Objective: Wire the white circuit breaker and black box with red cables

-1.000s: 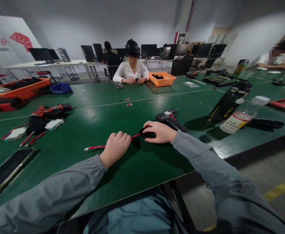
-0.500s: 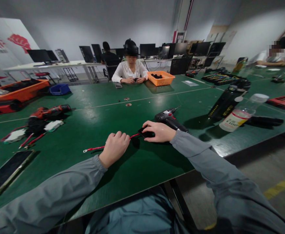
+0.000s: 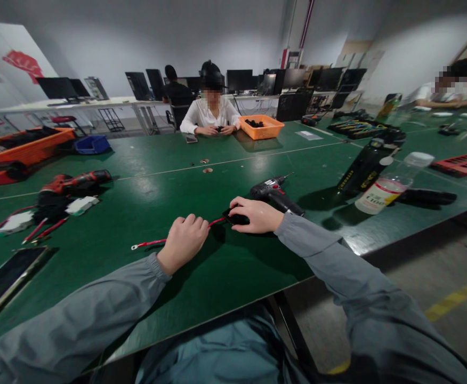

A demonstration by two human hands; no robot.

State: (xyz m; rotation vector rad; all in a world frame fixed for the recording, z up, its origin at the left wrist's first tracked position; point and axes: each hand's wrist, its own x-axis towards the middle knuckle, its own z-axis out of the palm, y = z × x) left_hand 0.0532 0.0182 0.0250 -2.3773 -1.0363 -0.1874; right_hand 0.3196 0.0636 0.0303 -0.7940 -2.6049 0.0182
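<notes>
My left hand is closed around a red cable whose metal ring lug pokes out to the left. The cable runs on to the right, into a black block-like part at the table's middle. That part is gripped by my right hand, its thumb and fingers bent over it; its exact kind is hidden under the fingers. Just behind my right hand lies a black power drill, its bit pointing away to the right.
Left on the green table are an orange drill, white connectors with red leads and a phone. On the right stand a black bottle and a clear labelled bottle. A person sits opposite beside an orange basket.
The whole view has shifted slightly, so things sit a little further left. Both hands keep their hold on the cable and the black part.
</notes>
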